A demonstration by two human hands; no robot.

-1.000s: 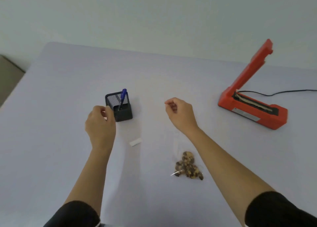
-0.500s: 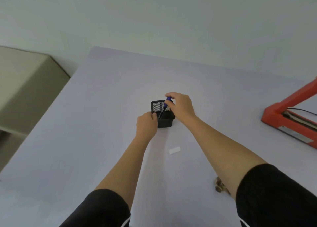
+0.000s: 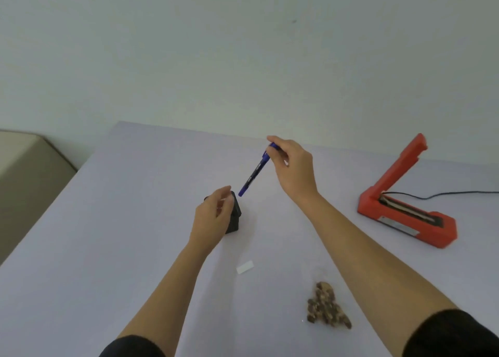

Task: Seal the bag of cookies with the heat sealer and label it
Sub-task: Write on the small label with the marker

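The clear plastic bag of brown cookies (image 3: pixel 328 306) lies flat near the desk's front edge, just beside the right forearm and well apart from both hands; its transparent top is hard to make out. A small white rectangular label (image 3: pixel 245 267) lies beside it, toward the middle of the pale lilac desk (image 3: pixel 135 194). The right hand (image 3: pixel 293 165) pinches a blue pen (image 3: pixel 253 174), tilted, its lower tip just above a black mesh pen holder (image 3: pixel 235 217). The left hand (image 3: pixel 213 213), fingers curled around the holder, hides most of it, so its contents cannot be told. A red heat sealer (image 3: pixel 405 210), arm raised, sits toward the right edge.
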